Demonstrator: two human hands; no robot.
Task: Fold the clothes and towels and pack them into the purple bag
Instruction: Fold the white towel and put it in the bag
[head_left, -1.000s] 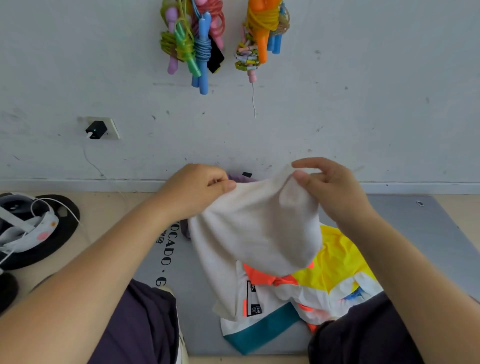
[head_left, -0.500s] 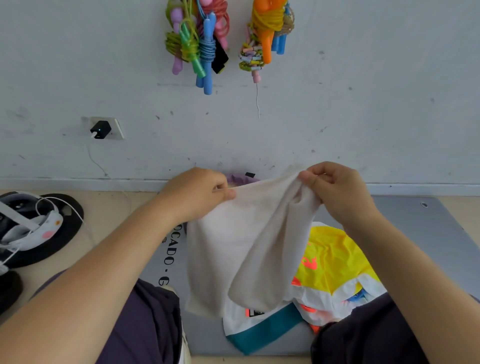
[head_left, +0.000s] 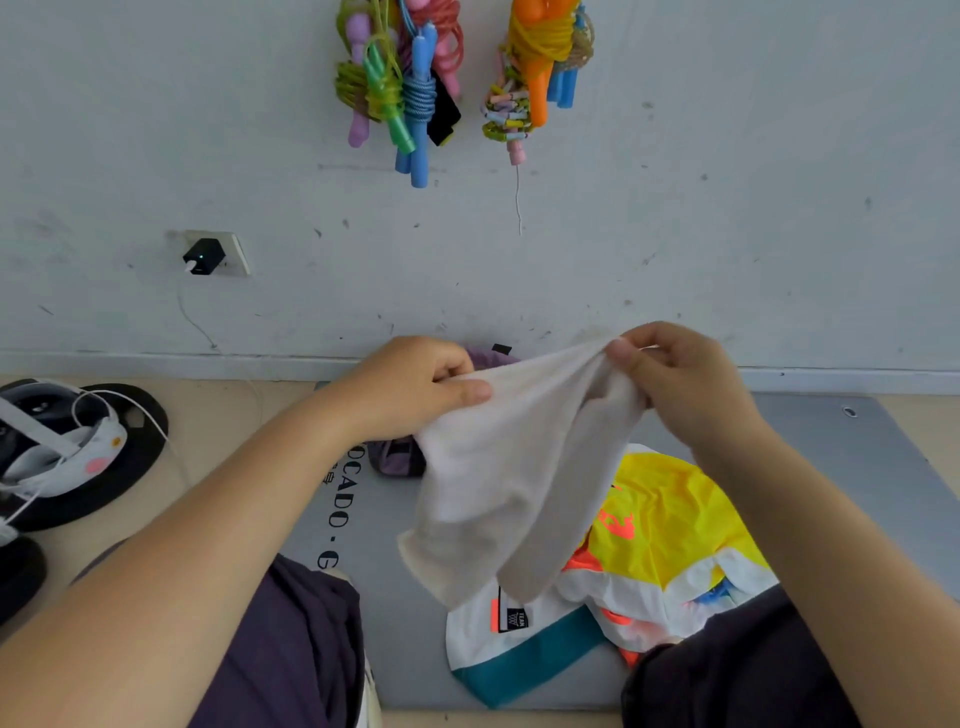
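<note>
Left hand (head_left: 415, 387) and right hand (head_left: 675, 379) each pinch the white towel's (head_left: 498, 483) top edge, hanging at twelve o'clock before the purple bag (head_left: 397, 457). Judgement: bring corners together evenly, keeping the edge taut.

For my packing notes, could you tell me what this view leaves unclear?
- Purple bag: head view, mostly hidden behind the white towel and left hand.
- Mat lettering: start covered by the left forearm.
- Colourful garment: partly under the towel.
</note>
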